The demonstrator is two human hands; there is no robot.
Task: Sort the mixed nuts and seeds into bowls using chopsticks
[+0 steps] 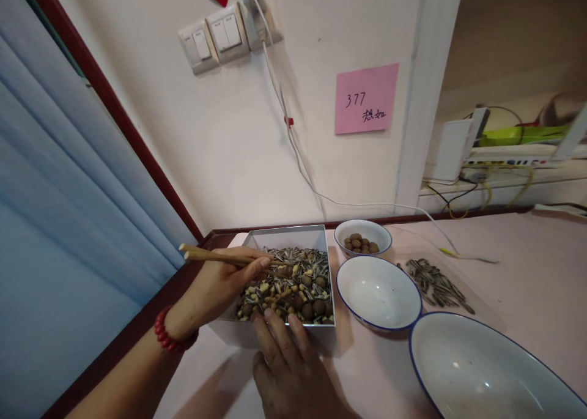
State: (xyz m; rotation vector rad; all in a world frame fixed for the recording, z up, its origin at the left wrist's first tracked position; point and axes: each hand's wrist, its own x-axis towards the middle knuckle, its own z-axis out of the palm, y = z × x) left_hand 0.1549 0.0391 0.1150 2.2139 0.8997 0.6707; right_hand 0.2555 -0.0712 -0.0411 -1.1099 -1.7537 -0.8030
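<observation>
My left hand (pixel 229 281), with a red bead bracelet (pixel 166 328) at its wrist, is closed around wooden chopsticks (pixel 215 256). Their tips reach down into a mix of nuts and seeds inside a white box (pixel 287 230). Striped sunflower seeds (pixel 298 255), pale yellowish kernels (pixel 262 289) and round brown nuts (pixel 320 309) fill it. At the box's near side, my right hand (pixel 293 370) rests with its fingers stretched and apart, the fingertips at the rim. Part of the chopsticks is hidden by my left fingers.
Right of the box stand a bowl (pixel 342 238) of brown nuts (pixel 361 244), a blue-rimmed bowl (pixel 378 290) and a larger bowl (pixel 486 364). Sunflower seeds (pixel 438 282) lie on a clear sheet. A white cable (pixel 367 204) runs down the wall onto the table. Blue curtain (pixel 68 192) hangs left.
</observation>
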